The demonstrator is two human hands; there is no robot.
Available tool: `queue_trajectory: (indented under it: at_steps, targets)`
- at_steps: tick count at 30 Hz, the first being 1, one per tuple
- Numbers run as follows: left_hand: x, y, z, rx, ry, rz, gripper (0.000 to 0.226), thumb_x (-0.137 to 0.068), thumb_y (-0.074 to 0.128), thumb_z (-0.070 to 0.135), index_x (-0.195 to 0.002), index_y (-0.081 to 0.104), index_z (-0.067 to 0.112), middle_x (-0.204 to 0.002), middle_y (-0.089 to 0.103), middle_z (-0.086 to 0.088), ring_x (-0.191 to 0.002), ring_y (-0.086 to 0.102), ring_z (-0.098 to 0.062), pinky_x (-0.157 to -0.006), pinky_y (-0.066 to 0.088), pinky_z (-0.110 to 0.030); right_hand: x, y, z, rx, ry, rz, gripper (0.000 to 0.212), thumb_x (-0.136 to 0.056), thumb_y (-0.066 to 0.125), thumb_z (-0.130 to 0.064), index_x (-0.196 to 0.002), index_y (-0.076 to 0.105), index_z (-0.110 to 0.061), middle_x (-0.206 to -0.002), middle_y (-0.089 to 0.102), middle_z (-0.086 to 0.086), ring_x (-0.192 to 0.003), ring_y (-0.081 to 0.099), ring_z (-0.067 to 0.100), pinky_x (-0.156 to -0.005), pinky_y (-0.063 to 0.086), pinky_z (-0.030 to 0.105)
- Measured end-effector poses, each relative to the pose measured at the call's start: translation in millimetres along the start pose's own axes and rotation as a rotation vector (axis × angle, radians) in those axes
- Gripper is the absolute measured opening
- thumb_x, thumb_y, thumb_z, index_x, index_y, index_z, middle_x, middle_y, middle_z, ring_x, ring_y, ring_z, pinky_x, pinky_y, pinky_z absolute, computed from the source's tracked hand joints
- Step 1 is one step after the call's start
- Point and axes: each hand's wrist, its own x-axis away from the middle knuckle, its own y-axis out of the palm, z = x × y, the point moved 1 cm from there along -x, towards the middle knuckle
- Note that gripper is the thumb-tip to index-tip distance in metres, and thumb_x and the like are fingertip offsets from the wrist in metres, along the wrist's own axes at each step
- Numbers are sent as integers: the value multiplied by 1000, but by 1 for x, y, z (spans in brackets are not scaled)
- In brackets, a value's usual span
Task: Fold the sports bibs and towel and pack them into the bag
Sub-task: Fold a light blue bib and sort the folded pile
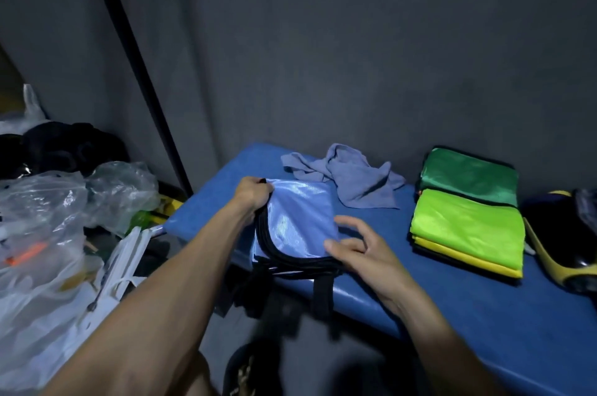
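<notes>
Clear plastic bags (48, 218), black clothes (64, 146), blue bench (484, 315)

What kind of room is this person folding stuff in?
Probably a storeroom or changing corner for sports gear, though I can't be sure. Folded bibs sit stacked on a blue padded bench against a bare grey wall, with plastic bags piled alongside.

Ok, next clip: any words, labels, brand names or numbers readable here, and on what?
None can be read.
The blue bibs, green bib stack and towel show no print.
The plastic bags at left are too blurred to tell.
</notes>
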Motion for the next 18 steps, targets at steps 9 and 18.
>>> queue_trajectory:
  at_steps: [9, 18]
  targets:
    - [0, 0, 0, -6, -13, 12, 15, -96, 59, 6, -98, 69, -4, -89, 68, -16, -77, 66, -28, -78, 59, -44, 11, 3, 18, 186, -183, -92, 33, -78, 84, 0, -99, 70, -22, -80, 65, -2, -71, 55, 15, -66, 48, 22]
    - [-1, 3, 2, -195, 78, 1, 19, -99, 58, 17, -94, 69, 2, -83, 68, -11, -76, 64, -28, -76, 56, -41, 10, 6, 25, 300, -210, 109, 24, -88, 70, -4, -82, 58, -24, -62, 53, 16, -49, 63, 23, -52, 44, 30]
